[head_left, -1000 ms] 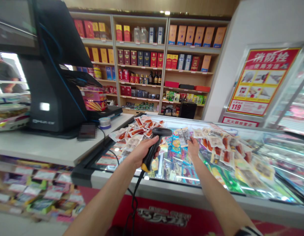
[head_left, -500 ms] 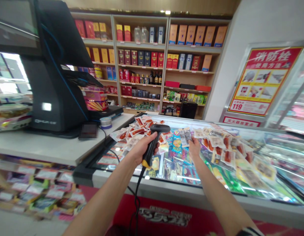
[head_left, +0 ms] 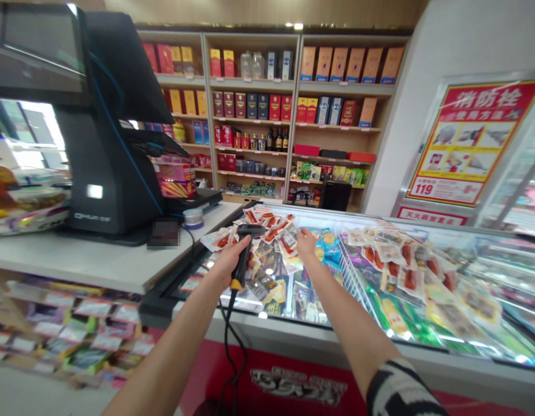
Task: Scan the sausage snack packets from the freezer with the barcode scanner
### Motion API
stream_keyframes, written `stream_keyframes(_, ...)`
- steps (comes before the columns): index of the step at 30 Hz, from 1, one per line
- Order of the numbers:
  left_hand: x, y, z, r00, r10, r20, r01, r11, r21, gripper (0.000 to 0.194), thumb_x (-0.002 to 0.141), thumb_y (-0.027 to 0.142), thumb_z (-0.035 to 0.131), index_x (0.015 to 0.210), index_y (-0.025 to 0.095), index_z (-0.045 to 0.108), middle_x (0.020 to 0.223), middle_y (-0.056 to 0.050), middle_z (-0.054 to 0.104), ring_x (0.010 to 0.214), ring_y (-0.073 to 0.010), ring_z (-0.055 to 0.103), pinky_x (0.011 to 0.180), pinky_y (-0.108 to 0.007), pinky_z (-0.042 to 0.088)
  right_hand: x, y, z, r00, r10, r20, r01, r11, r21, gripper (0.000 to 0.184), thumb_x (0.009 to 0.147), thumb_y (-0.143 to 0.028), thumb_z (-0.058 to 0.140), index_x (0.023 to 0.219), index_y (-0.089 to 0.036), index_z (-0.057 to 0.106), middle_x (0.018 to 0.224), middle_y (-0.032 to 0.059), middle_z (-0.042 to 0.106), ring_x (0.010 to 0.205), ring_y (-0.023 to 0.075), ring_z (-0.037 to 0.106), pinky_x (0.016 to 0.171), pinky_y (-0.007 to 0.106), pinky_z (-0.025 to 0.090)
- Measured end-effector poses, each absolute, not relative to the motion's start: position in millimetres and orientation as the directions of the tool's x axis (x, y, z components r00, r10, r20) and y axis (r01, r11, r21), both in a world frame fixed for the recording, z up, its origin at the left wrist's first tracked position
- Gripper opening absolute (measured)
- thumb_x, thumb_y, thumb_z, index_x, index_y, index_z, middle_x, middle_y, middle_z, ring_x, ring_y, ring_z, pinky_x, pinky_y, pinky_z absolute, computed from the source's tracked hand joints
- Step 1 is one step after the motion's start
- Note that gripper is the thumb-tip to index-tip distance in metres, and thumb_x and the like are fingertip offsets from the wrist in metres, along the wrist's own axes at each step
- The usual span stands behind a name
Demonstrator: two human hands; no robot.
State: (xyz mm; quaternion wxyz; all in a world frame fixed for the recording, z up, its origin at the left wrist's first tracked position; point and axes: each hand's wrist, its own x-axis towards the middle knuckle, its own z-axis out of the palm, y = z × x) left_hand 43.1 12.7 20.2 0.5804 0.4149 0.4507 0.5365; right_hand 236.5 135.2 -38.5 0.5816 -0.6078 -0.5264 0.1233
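Observation:
My left hand (head_left: pixel 233 260) is wrapped round the handle of a black barcode scanner (head_left: pixel 242 257) with a yellow-tipped base, its cable hanging down in front of the freezer. A clear plastic food packet (head_left: pixel 288 238) with greyish print is pinched at its right edge by my right hand (head_left: pixel 306 244). The scanner's head faces right, toward that packet, a short gap apart. Beneath both hands is the glass top of a chest freezer (head_left: pixel 267 315). A pile of vacuum-packed reddish snacks (head_left: pixel 267 218) lies on the glass just behind the scanner.
To the left, a black cash register (head_left: pixel 115 150) stands on a white counter (head_left: pixel 120 263). Another heap of food packets (head_left: pixel 397 260) lies on the glass at the right. Shelves of boxes and bottles (head_left: pixel 250 107) stand behind; a red-and-yellow poster (head_left: pixel 471 138) hangs at right.
My right hand has moved left with the packet, off the middle of the glass toward the left pile. My left hand has shifted left with the scanner. The view has turned slightly left.

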Motion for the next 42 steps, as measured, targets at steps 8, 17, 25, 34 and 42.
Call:
stream_keyframes(8, 70, 17, 16, 0.117, 0.991, -0.069, -0.229, 0.095, 0.969, 0.030, 0.065, 0.043, 0.055, 0.066, 0.014, 0.049, 0.046, 0.001, 0.052, 0.037, -0.0078, 0.047, 0.035, -0.017, 0.035, 277, 114, -40, 0.332, 0.803, 0.495, 0.684, 0.157, -0.712, 0.032, 0.074, -0.019, 0.034, 0.097, -0.013, 0.057, 0.097, 0.0082, 0.058, 0.094, 0.0179, 0.050, 0.081, 0.026, 0.035)
stream_keyframes(17, 108, 17, 11, 0.187, 0.980, -0.074, -0.192, 0.110, 0.975, 0.031, 0.065, 0.043, 0.055, 0.063, 0.013, 0.047, 0.050, -0.001, 0.053, 0.039, -0.0078, 0.048, 0.036, -0.018, 0.036, 416, 62, -54, 0.403, 0.731, 0.551, 0.907, -0.399, -0.133, 0.027, 0.075, -0.020, 0.042, 0.098, -0.015, 0.055, 0.099, 0.0124, 0.053, 0.098, 0.0274, 0.042, 0.079, 0.040, 0.030)
stream_keyframes(25, 113, 16, 10, 0.212, 0.976, -0.042, -0.181, 0.081, 0.980, 0.029, 0.066, 0.042, 0.054, 0.064, 0.014, 0.046, 0.049, 0.000, 0.053, 0.038, -0.0078, 0.047, 0.036, -0.018, 0.034, 419, 59, -54, 0.258, 0.825, 0.503, 0.952, -0.306, 0.015, 0.027, 0.079, -0.014, 0.033, 0.088, -0.013, 0.058, 0.093, 0.0131, 0.056, 0.094, 0.0250, 0.044, 0.076, 0.040, 0.028)
stream_keyframes(34, 108, 10, 13, 0.222, 0.974, -0.042, -0.177, 0.083, 0.981, 0.032, 0.066, 0.045, 0.053, 0.063, 0.013, 0.047, 0.050, -0.001, 0.053, 0.038, -0.0074, 0.046, 0.037, -0.019, 0.035, 358, 55, -55, 0.134, 0.884, 0.448, 0.987, -0.077, -0.142, 0.041, 0.079, -0.046, 0.031, 0.075, -0.018, 0.061, 0.085, 0.0080, 0.058, 0.084, 0.0195, 0.051, 0.070, 0.029, 0.034)
stream_keyframes(42, 101, 1, 18, 0.223, 0.974, -0.031, -0.139, 0.064, 0.988, 0.036, 0.065, 0.048, 0.052, 0.059, 0.013, 0.049, 0.050, -0.001, 0.053, 0.039, -0.0069, 0.046, 0.038, -0.019, 0.034, 340, 79, -69, 0.182, 0.900, 0.397, 0.971, -0.099, -0.219, 0.034, 0.074, -0.037, 0.044, 0.103, -0.021, 0.050, 0.094, 0.0079, 0.055, 0.090, 0.0204, 0.050, 0.072, 0.030, 0.037)
